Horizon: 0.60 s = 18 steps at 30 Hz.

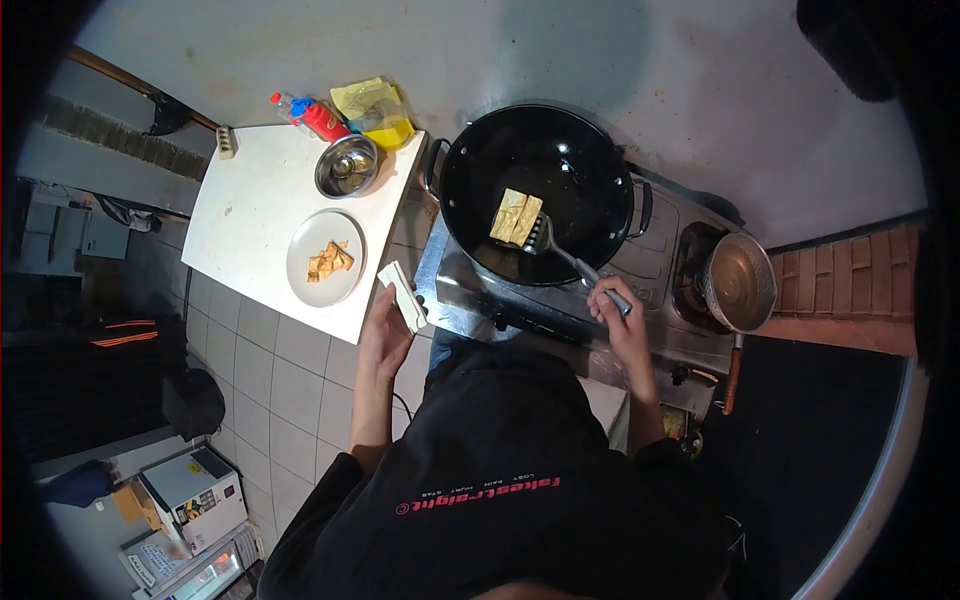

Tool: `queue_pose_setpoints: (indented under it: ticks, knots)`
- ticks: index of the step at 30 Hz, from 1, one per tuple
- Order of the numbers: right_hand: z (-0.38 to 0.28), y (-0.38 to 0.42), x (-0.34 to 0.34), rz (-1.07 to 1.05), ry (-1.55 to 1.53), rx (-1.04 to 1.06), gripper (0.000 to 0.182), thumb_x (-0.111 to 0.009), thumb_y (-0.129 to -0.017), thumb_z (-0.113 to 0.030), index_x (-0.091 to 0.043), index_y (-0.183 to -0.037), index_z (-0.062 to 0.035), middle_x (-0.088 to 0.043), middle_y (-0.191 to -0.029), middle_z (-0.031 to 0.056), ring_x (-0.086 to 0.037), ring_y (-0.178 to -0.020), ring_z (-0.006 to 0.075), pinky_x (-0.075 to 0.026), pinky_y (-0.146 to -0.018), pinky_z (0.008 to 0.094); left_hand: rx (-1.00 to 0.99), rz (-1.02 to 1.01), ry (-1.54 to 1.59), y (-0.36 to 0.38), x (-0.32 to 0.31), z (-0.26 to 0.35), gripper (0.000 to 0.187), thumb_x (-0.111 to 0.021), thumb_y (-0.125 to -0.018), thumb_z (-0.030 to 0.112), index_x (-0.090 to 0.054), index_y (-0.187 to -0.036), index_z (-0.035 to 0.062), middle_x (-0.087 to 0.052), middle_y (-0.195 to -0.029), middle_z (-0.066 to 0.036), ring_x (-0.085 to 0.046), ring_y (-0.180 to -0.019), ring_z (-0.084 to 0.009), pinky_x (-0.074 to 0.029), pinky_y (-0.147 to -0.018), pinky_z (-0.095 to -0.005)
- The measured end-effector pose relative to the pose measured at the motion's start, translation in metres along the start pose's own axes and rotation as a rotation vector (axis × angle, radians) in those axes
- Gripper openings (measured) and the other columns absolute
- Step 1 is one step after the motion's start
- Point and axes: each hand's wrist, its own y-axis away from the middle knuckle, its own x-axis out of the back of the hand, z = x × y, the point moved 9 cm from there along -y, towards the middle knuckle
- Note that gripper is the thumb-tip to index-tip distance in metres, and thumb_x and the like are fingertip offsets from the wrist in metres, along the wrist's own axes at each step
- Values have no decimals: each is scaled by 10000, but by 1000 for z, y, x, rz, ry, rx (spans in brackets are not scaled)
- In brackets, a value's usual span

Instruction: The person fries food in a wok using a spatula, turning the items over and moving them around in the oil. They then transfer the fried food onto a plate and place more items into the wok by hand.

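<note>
My right hand [613, 305] is closed round the grey handle of a slotted spatula [560, 250]. The spatula's head is in a large black wok [580, 190], at the lower edge of some pale yellow rectangular pieces of food [516, 217] lying side by side. In my left hand [385, 330] is a flat white rectangular object [403, 296], held upright between the wok and the white table. To its left, a round plate [300, 282] carries several browned pieces of food [329, 261].
The white table [240, 220] also bears a metal bowl [347, 167], a red bottle [322, 120] and a yellow package [380, 112]. Right of the wok, a wooden-handled saucepan [740, 283] sits on the metal stove [640, 265]. A wall rises behind.
</note>
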Motion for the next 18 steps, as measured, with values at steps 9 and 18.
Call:
queue_pose_setpoints:
  ticks: [9, 18]
  knots:
    - [0, 0, 9, 6, -2, 23, 195, -518, -984, -197, -544, -871, -40, -525, -775, 10, -468, -683, 65, -382, -628, 216, 24, -7, -4, -2, -8, -6, 286, -596, -957, 261, -565, -1175, 79, -632, -1017, -82, -609, -876, -199, -510, -770, -343]
    - [9, -1, 13, 112, 164, 41, 342, -531, -994, -282, -521, -787, -10, -495, -681, 21, -450, -635, 86, -377, -599, 247, 19, -21, -17, 1, -14, -8, 292, -570, -969, 269, -551, -1157, 47, -628, -1021, -86, -614, -894, -200, -534, -773, -369]
